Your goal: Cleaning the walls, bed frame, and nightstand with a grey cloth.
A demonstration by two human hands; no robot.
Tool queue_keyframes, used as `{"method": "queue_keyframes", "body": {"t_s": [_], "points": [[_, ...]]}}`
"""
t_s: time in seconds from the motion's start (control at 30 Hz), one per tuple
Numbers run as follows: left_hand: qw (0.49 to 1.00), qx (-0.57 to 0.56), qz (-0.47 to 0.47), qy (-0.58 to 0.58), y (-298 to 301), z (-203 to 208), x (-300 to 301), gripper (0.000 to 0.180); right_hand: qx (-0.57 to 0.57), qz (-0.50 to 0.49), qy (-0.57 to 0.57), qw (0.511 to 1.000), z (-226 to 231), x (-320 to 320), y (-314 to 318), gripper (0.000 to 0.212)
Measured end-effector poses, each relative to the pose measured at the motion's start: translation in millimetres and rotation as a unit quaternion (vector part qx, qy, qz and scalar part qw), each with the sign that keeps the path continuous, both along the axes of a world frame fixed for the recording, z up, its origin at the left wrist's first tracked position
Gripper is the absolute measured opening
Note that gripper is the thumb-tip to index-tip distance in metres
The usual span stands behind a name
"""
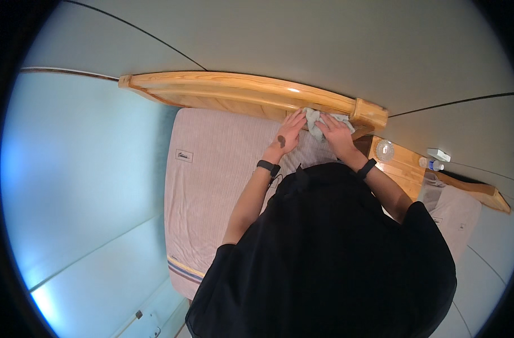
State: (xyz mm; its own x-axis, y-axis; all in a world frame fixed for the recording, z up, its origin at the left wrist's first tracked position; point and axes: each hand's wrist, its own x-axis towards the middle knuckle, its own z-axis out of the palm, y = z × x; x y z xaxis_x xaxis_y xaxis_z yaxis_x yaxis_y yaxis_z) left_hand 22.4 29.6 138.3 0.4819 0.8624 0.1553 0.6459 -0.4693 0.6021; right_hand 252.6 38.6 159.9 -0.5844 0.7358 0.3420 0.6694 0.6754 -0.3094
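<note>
A pale grey-green cloth is bunched against the right part of the wooden headboard. My right hand lies over this cloth, with its fingers curled onto it and part of the cloth showing past the fingertips. Just left of it, my left hand reaches up to the headboard's inner face. Its fingers are stretched out, and their tips meet the cloth's left edge. Beneath both wrists is the bed's pinkish striped mattress. Dark bands circle both wrists.
Right of the bed stands a wooden nightstand with a round clear glass dish, a plastic bottle and a small white box. Beyond it is a second bed. A grey wall rises behind the headboard.
</note>
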Motion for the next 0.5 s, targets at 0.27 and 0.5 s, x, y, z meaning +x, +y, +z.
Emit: {"method": "queue_keyframes", "body": {"t_s": [0.27,0.5], "points": [[0.997,0.006,-0.056,0.052,4.7,5.2,23.4,0.055,-0.064,-0.007,-0.068,0.996,-19.8,29.1,-12.9,0.040],[0.998,-0.017,-0.022,0.059,1.9,-5.6,7.0,0.053,-0.019,-0.008,-0.045,0.999,-22.7,5.3,-12.1,0.034]]}}
